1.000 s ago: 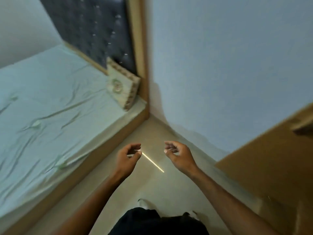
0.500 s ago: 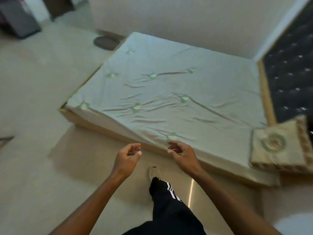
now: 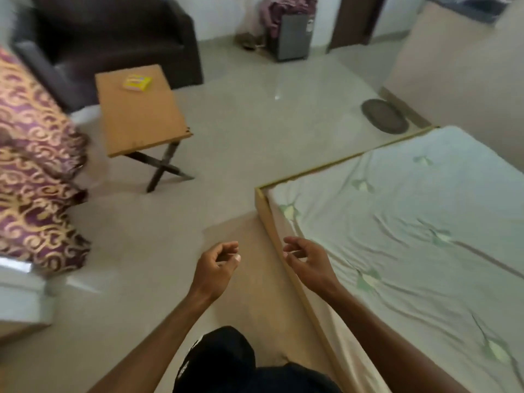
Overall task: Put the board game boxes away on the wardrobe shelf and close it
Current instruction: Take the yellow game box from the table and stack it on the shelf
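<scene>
We note one small yellow box (image 3: 137,83). It lies flat on a wooden surface (image 3: 141,120), near that surface's far edge. The box is well ahead of the left hand (image 3: 217,268) and off to its left, well apart from both hands. The surface stands on crossed dark legs on the pale floor (image 3: 241,137).

Hand state:
- The left hand is held out in front of the body. Its fingers are loosely curled, the thumb tip lies close to the forefinger, and it holds nothing.
- The right hand (image 3: 307,260) is held out just beside the left, not touching it. Its fingers are also loosely curled and relaxed, and it holds nothing.

The right hand appears over the wooden frame (image 3: 263,211) of a bed. The bed (image 3: 411,236), covered with a wrinkled pale green sheet, extends to the right of this hand and ahead of it. Well to the left of the left hand we see a heap of purple and gold patterned cloth (image 3: 34,165).

A dark armchair (image 3: 113,32) stands beyond the surface, far ahead of the left hand. Far ahead of the right hand are a grey case (image 3: 292,38) with bundled cloth on top and a dark oval object (image 3: 384,116) on the floor near the far corner of the bed. Below the hands, a leg in dark clothing (image 3: 226,361) is visible.
</scene>
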`<state>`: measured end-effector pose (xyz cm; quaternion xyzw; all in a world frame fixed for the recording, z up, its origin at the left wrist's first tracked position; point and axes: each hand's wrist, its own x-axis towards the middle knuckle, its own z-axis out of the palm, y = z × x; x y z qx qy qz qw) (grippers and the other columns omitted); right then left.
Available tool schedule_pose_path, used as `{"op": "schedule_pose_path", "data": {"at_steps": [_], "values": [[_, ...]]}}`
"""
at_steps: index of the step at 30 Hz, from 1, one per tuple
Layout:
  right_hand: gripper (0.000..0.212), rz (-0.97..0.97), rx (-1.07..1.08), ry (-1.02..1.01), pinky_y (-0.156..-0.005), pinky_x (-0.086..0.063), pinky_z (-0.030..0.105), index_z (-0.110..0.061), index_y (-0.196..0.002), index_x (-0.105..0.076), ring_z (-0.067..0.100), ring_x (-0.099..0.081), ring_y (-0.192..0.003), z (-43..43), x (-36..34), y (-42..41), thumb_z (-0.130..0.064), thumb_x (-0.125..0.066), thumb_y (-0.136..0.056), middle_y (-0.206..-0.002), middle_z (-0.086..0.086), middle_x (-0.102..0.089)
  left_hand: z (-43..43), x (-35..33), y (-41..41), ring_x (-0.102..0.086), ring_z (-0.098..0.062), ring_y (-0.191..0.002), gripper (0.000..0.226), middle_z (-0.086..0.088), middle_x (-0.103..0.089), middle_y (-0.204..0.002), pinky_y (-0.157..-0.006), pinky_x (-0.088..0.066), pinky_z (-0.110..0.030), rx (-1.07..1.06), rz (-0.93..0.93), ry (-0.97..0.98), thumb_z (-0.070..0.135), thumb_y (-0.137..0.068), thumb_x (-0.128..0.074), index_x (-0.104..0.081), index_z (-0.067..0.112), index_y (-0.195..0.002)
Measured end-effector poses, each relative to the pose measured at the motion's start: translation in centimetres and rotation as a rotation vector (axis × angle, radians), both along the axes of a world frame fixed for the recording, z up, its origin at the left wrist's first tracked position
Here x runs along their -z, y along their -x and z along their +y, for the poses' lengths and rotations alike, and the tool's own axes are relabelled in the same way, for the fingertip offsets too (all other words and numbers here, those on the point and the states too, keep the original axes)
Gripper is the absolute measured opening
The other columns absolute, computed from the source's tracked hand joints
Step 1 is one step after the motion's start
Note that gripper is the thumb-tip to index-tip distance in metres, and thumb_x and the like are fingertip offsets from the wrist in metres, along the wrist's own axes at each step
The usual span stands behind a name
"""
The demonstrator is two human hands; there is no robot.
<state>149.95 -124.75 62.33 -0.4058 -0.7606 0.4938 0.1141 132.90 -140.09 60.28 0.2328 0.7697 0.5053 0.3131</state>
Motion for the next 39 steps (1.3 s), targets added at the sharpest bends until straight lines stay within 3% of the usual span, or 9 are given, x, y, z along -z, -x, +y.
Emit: {"op": "schedule_pose_path", "data": {"at_steps": [7, 10, 16, 29, 35, 39], "values": [[0.034, 0.005, -0.219, 0.008, -0.076, -0.055, 0.020, -0.031, -0.120, -0.062, -0.001, -0.063, -0.090, 8.5, 1.5, 20.0, -0.033, -0.064, -0.086, -0.100, -0.015, -0.067, 4.6, 1.3, 16.6, -0.066, -0.009, -0.092, 0.023, 0.008, -0.071, -0.102, -0.080, -0.051, -0.020, -0.237, -0.010, -0.019, 0.013, -0.084, -0.067, -0.068, 0.025, -0.104], [0.031, 0.021, -0.255, 0.027, -0.068, -0.050, 0.008, -0.026, -0.117, -0.063, 0.001, -0.065, -0.087, 10.8, 1.0, 28.1, -0.024, -0.066, -0.087, -0.099, -0.010, -0.069, 6.2, 1.4, 24.0, -0.067, -0.011, -0.091, 0.024, 0.007, -0.072, -0.100, -0.084, -0.053, -0.024, -0.274, -0.024, 0.008, 0.011, -0.083, -0.066, -0.069, 0.025, -0.102], [0.031, 0.070, -0.279, 0.037, -0.069, -0.051, 0.012, -0.021, -0.116, -0.066, 0.002, -0.066, -0.080, 17.0, -0.3, 44.7, -0.020, -0.067, -0.086, -0.095, -0.007, -0.070, 12.4, -0.6, 40.0, -0.066, -0.011, -0.089, 0.023, 0.006, -0.071, -0.098, -0.078, -0.048, -0.019, -0.350, 0.008, -0.005, 0.008, -0.083, -0.066, -0.068, 0.023, -0.101], [0.031, 0.041, -0.369, 0.084, -0.066, -0.049, 0.007, -0.020, -0.118, -0.065, 0.003, -0.066, -0.083, 37.1, 0.9, 72.7, -0.021, -0.066, -0.087, -0.097, -0.008, -0.069, 31.4, 1.2, 64.8, -0.066, -0.010, -0.094, 0.023, 0.006, -0.072, -0.101, -0.080, -0.050, -0.021, -0.413, -0.028, 0.012, 0.018, -0.082, -0.066, -0.069, 0.021, -0.104], [0.030, 0.010, -0.468, 0.080, -0.068, -0.047, 0.008, -0.021, -0.116, -0.065, 0.003, -0.066, -0.082, 46.1, 0.2, 85.5, -0.022, -0.066, -0.086, -0.096, -0.008, -0.069, 39.0, 0.2, 75.2, -0.064, -0.005, -0.090, 0.027, 0.005, -0.070, -0.103, -0.072, -0.049, -0.010, -0.529, -0.020, 0.023, 0.004, -0.085, -0.062, -0.068, 0.014, -0.109], [0.030, 0.006, -0.531, 0.074, -0.070, -0.047, 0.009, -0.022, -0.117, -0.064, 0.002, -0.066, -0.084, 49.2, 0.5, 92.7, -0.023, -0.065, -0.087, -0.096, -0.010, -0.068, 41.1, 0.9, 81.0, -0.065, -0.008, -0.090, 0.029, 0.006, -0.070, -0.103, -0.076, -0.049, -0.018, -0.567, -0.007, 0.039, 0.013, -0.082, -0.063, -0.068, 0.018, -0.110]]}}
